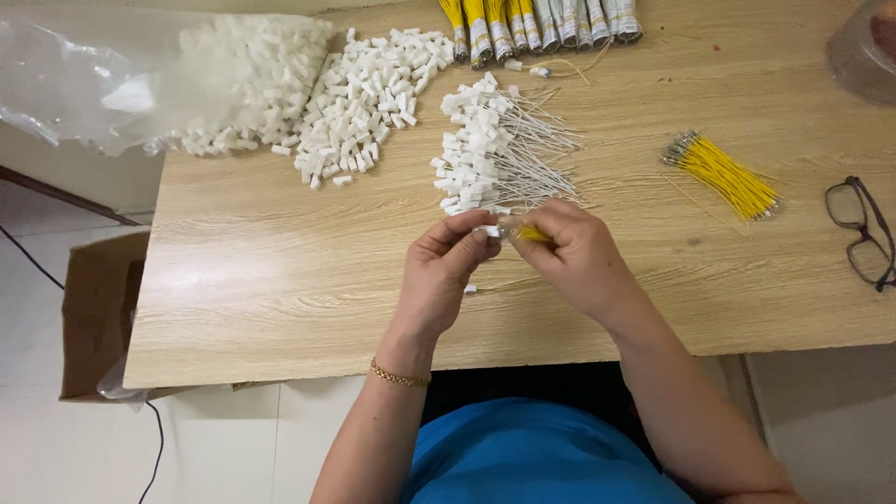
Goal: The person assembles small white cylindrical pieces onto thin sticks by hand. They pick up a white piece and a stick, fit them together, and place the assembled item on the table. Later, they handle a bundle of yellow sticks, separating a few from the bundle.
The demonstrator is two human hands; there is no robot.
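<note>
Blue cloth (532,453) fills the bottom edge, and just above centre a small white connector (491,231) is pinched by the left hand (446,271) while a yellow wire (530,233) is gripped by the right hand (574,257), tip held level against it, below the finished pile (490,154).

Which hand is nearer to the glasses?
Right. The right hand is closer to the glasses at the table's right edge; the left hand is farther away.

Blue top (532,453); thin gold chain bracelet (399,376) on left wrist; forearms bare.
</note>
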